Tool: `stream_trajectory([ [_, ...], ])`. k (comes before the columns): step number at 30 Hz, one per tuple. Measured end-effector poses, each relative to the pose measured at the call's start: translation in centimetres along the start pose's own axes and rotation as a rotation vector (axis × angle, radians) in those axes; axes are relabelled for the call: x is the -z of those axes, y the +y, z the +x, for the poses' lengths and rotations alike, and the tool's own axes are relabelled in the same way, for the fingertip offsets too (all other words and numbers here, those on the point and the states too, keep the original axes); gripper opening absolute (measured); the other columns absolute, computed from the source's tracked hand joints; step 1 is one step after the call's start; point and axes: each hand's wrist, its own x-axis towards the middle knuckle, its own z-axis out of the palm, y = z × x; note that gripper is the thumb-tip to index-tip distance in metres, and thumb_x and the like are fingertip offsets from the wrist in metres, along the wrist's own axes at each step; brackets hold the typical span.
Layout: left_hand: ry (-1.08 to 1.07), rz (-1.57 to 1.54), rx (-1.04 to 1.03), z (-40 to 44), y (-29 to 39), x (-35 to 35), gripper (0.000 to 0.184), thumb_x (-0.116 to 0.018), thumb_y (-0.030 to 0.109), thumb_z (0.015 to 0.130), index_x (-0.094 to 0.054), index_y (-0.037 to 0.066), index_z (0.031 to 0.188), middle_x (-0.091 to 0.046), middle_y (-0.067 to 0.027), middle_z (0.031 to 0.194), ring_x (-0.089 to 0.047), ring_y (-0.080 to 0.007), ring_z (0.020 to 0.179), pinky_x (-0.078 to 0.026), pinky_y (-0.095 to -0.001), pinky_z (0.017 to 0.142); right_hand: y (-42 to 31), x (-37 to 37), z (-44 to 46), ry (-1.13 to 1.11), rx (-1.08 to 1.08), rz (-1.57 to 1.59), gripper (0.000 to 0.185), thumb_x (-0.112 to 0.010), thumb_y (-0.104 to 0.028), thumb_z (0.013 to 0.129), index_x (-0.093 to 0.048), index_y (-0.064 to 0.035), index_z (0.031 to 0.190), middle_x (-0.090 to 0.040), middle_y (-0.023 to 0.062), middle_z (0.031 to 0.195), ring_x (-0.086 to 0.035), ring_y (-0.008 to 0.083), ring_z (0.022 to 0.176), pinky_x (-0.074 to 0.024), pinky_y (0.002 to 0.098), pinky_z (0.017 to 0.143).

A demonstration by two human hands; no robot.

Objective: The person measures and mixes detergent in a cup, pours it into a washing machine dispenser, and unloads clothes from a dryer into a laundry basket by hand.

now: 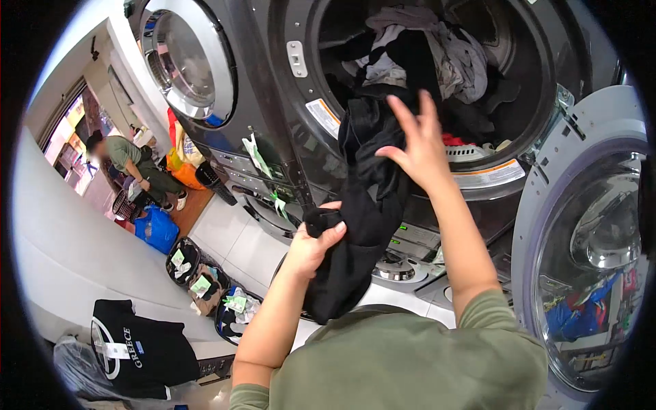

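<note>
A long black garment [372, 212] hangs from the mouth of the front-loading machine [301, 89] down toward my lap. My left hand [313, 246] is closed on its left edge, the fabric bunched between thumb and fingers. Over the garment's upper right side, my right hand [420, 147] has its fingers spread and holds nothing; whether it touches the cloth I cannot tell. In the drum lies a heap of grey, white and black clothes [437, 55]. The garment's upper end meets this heap, and I cannot tell where it stops.
The round glass door [588, 253] stands wide on the right. Another machine's door [188, 58] is at upper left. Baskets of clothes [236, 307] with green tags line the floor. A black "GREECE" shirt [140, 345] lies lower left. A person [130, 160] bends near a blue bag [157, 227].
</note>
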Motion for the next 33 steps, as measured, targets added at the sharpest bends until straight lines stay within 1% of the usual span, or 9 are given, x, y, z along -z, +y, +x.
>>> stream_trajectory([
  [4,-0.23,0.252,0.055,-3.8,-0.3,1.7,0.043,-0.077,0.02,0.082,-0.062,0.0,0.117,-0.066,-0.0056,0.103,-0.062,-0.0155,0.09,-0.05,-0.0315,0.081,2.0,-3.5,5.8,-0.677,-0.031,-0.058,0.076,-0.084,-0.028,0.064,-0.053,-0.0251,0.133,-0.06,0.0202,0.124,-0.063,0.0385,0.102,-0.0517,0.0453,0.086],
  [7,-0.265,0.026,-0.009,-9.3,1.3,6.8,0.044,-0.079,0.029,0.072,-0.066,-0.007,0.093,-0.067,-0.0102,0.087,-0.063,-0.0214,0.079,-0.05,-0.0331,0.073,7.9,-4.3,10.7,-0.574,0.022,0.091,0.03,-0.074,-0.022,0.067,-0.073,-0.009,0.094,-0.071,0.0148,0.092,-0.067,0.0318,0.092,-0.0534,0.0411,0.081],
  [12,-0.201,-0.13,-0.613,-15.8,0.3,18.2,0.051,-0.069,0.045,0.069,-0.061,-0.002,0.086,-0.065,-0.0191,0.087,-0.065,-0.0317,0.078,-0.051,-0.0385,0.07,17.4,-1.9,15.6,0.462,-0.83,0.68,0.05,-0.072,-0.029,0.083,-0.063,0.0023,0.12,-0.069,0.0219,0.107,-0.068,0.0318,0.095,-0.0523,0.0421,0.085],
  [16,0.378,0.047,-0.725,-20.7,3.2,14.6,0.071,-0.056,0.069,0.084,-0.057,0.003,0.11,-0.065,-0.0142,0.102,-0.062,-0.0247,0.091,-0.051,-0.0361,0.075,16.8,-2.1,14.2,0.455,-0.61,-0.316,0.06,-0.075,-0.03,0.083,-0.055,0.0044,0.129,-0.062,0.0177,0.115,-0.063,0.0266,0.092,-0.0522,0.0334,0.087],
  [20,0.423,0.845,-0.606,-22.2,9.9,8.9,0.057,-0.06,0.056,0.09,-0.063,-0.001,0.091,-0.066,-0.0184,0.096,-0.064,-0.0293,0.096,-0.05,-0.0428,0.086,3.5,-3.5,7.1,-0.041,-0.03,0.655,0.04,-0.072,-0.02,0.085,-0.064,-0.0019,0.12,-0.059,0.0194,0.127,-0.053,0.0316,0.124,-0.0413,0.0385,0.104],
  [22,0.462,0.644,-0.903,-20.8,11.8,6.0,0.051,-0.058,0.049,0.095,-0.064,-0.001,0.089,-0.063,-0.0209,0.106,-0.062,-0.0307,0.097,-0.047,-0.0417,0.09,-0.3,-4.7,2.2,-0.218,0.119,0.337,0.033,-0.075,-0.02,0.08,-0.07,-0.0021,0.107,-0.058,0.0186,0.129,-0.055,0.032,0.122,-0.0434,0.0387,0.101],
  [25,1.032,1.54,-0.787,-22.3,14.0,4.3,0.019,-0.065,-0.005,0.075,-0.067,-0.002,0.093,-0.056,-0.019,0.118,-0.058,-0.0244,0.09,-0.049,-0.0341,0.074,-5.0,-4.9,-2.0,-0.248,0.099,0.586,0.032,-0.082,-0.02,0.072,-0.073,-0.0016,0.097,-0.061,0.0176,0.117,-0.061,0.0317,0.108,-0.0488,0.0393,0.094],
  [30,0.172,1.203,-0.348,-17.9,12.3,0.3,0.049,-0.06,-0.017,0.057,-0.071,0.001,0.101,-0.072,-0.0132,0.09,-0.069,-0.019,0.075,-0.052,-0.0278,0.069,-20.0,-2.4,-3.8,-0.768,0.379,1.577,0.101,-0.089,-0.035,0.063,-0.04,-0.0045,0.145,-0.05,0.0145,0.141,-0.047,0.0261,0.131,-0.034,0.0384,0.11],
  [33,0.332,1.266,-0.436,-19.9,15.4,-0.2,0.039,-0.075,-0.007,0.06,-0.07,0.0,0.098,-0.072,-0.0125,0.087,-0.069,-0.0164,0.075,-0.053,-0.0271,0.069,-23.0,-3.1,-3.1,-1.177,0.689,1.414,0.055,-0.084,-0.022,0.074,-0.06,-0.0007,0.119,-0.065,0.0121,0.108,-0.062,0.0247,0.101,-0.0466,0.034,0.091],
])
